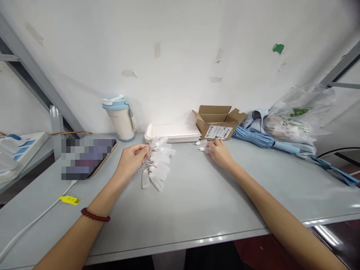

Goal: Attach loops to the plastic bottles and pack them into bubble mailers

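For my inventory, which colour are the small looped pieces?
The pieces are translucent white; head view.

A maroon bracelet (ridged) circles the left forearm.

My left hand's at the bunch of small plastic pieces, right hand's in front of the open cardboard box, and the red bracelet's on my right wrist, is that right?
Not quite: the head view shows the red bracelet on your left wrist. Your left hand is at the small plastic pieces and your right hand in front of the box.
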Demonstrator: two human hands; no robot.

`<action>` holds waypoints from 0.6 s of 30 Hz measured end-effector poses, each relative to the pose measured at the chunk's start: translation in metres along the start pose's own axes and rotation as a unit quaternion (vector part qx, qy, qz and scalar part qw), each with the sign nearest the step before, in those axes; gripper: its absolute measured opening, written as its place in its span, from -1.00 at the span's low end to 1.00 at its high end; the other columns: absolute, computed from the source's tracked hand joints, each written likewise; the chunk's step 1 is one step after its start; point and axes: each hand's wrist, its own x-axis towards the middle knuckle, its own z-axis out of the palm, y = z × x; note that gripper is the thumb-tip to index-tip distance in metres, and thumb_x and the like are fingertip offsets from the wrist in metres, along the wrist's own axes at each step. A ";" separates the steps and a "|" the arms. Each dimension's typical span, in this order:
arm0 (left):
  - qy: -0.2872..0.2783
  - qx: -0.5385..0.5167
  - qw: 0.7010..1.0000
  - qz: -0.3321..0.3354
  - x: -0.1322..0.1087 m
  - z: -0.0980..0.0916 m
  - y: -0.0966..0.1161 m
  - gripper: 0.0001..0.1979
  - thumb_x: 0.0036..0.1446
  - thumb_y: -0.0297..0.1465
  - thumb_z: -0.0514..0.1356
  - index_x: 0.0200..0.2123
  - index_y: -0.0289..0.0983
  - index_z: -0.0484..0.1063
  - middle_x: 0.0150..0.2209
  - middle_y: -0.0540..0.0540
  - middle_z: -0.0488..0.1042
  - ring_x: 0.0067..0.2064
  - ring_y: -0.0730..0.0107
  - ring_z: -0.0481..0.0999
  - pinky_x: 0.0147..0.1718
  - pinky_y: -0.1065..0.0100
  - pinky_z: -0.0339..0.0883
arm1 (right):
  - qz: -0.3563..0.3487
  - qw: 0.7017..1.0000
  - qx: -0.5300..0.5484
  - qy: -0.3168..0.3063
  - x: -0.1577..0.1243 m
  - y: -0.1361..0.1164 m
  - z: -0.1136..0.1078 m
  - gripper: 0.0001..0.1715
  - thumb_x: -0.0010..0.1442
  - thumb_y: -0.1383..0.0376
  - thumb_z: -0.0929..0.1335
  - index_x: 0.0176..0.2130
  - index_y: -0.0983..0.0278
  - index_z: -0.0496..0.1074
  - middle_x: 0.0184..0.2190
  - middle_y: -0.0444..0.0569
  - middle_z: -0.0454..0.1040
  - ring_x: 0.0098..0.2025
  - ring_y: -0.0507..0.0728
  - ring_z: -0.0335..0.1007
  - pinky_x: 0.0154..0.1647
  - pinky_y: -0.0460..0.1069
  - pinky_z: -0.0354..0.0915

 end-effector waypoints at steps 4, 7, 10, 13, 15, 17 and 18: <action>-0.005 0.068 0.997 0.049 -0.010 0.005 0.003 -0.72 0.00 -0.25 0.16 -0.32 -0.33 0.50 -0.57 0.02 0.39 -0.58 0.48 0.29 -0.60 0.46 0.13 | 0.034 0.999 0.039 -0.017 -0.004 -0.007 -0.005 -0.84 0.12 0.30 0.32 -0.27 0.34 0.43 -0.27 0.14 0.39 -0.16 0.24 0.27 -0.15 0.05 0.22; 0.023 0.122 0.983 0.138 -0.020 0.010 0.006 -0.73 0.08 -0.26 0.11 -0.29 -0.31 0.49 -0.56 0.01 0.41 -0.52 0.44 0.36 -0.54 0.45 0.20 | 0.028 0.996 0.082 -0.031 -0.009 -0.022 -0.013 -0.84 0.17 0.28 0.29 -0.30 0.33 0.39 -0.30 0.08 0.43 -0.23 0.16 0.33 -0.23 -0.02 0.23; 0.046 0.180 0.950 0.252 -0.030 0.017 0.006 -0.76 0.14 -0.32 0.07 -0.27 -0.30 0.48 -0.53 0.01 0.43 -0.52 0.48 0.34 -0.49 0.45 0.23 | 0.009 0.989 0.143 -0.034 -0.015 -0.048 -0.027 -0.75 0.26 0.20 0.19 -0.22 0.29 0.35 -0.28 0.00 0.46 -0.26 0.09 0.35 -0.29 -0.07 0.25; 0.023 0.217 0.921 0.324 -0.035 0.022 0.004 -0.75 0.17 -0.35 0.06 -0.14 -0.30 0.42 -0.47 0.01 0.44 -0.52 0.50 0.31 -0.48 0.44 0.24 | -0.004 0.942 0.326 -0.080 -0.025 -0.079 -0.042 -0.62 0.28 0.10 0.15 -0.29 0.29 0.36 -0.37 -0.05 0.45 -0.31 0.07 0.36 -0.31 -0.08 0.24; -0.010 0.226 0.915 0.334 -0.037 0.025 0.003 -0.68 0.17 -0.36 0.07 -0.01 -0.29 0.34 -0.43 0.01 0.44 -0.50 0.50 0.32 -0.47 0.44 0.25 | -0.009 0.926 0.368 -0.084 -0.031 -0.096 -0.049 -0.60 0.29 0.10 0.13 -0.31 0.28 0.38 -0.42 -0.08 0.43 -0.35 0.06 0.35 -0.32 -0.08 0.24; -0.034 0.221 0.915 0.336 -0.038 0.026 0.002 -0.65 0.18 -0.37 0.07 0.04 -0.29 0.29 -0.40 0.00 0.43 -0.48 0.50 0.33 -0.48 0.45 0.25 | -0.016 0.922 0.380 -0.077 -0.036 -0.105 -0.052 -0.62 0.30 0.12 0.14 -0.30 0.27 0.39 -0.42 -0.08 0.43 -0.34 0.05 0.35 -0.29 -0.08 0.23; -0.045 0.216 0.915 0.337 -0.039 0.027 0.002 -0.67 0.18 -0.37 0.07 0.02 -0.29 0.31 -0.41 0.00 0.43 -0.48 0.50 0.33 -0.49 0.45 0.24 | -0.018 0.921 0.381 -0.071 -0.037 -0.107 -0.052 -0.63 0.30 0.13 0.14 -0.29 0.26 0.39 -0.41 -0.08 0.43 -0.34 0.05 0.35 -0.29 -0.09 0.23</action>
